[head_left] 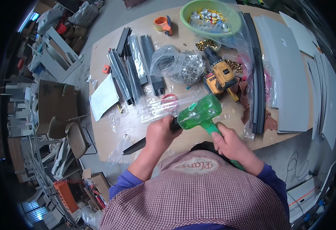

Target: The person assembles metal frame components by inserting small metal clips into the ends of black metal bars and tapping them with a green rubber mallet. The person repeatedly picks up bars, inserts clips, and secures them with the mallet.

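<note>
My right hand (229, 143) is wrapped round the handle of a green mallet (199, 112), whose head is a see-through green. Close by, my left hand (159, 134) grips a long black profile strip (134, 146), which slants down to the left past the table's near edge. The mallet head is at the strip's upper end, in front of my left fingers; I cannot tell whether the two touch. Beyond the mallet lie a red ring-shaped item (169, 102) and clear plastic wrapping (152, 111).
A yellow-black cordless drill (222, 76) lies beside a bag of small metal parts (191, 68). A green basin (183, 17), orange tape dispenser (162, 24), wrapped dark profiles (120, 76) and white paper (104, 97) are around. Long dark strips (257, 88) and grey panels (290, 84) flank the right.
</note>
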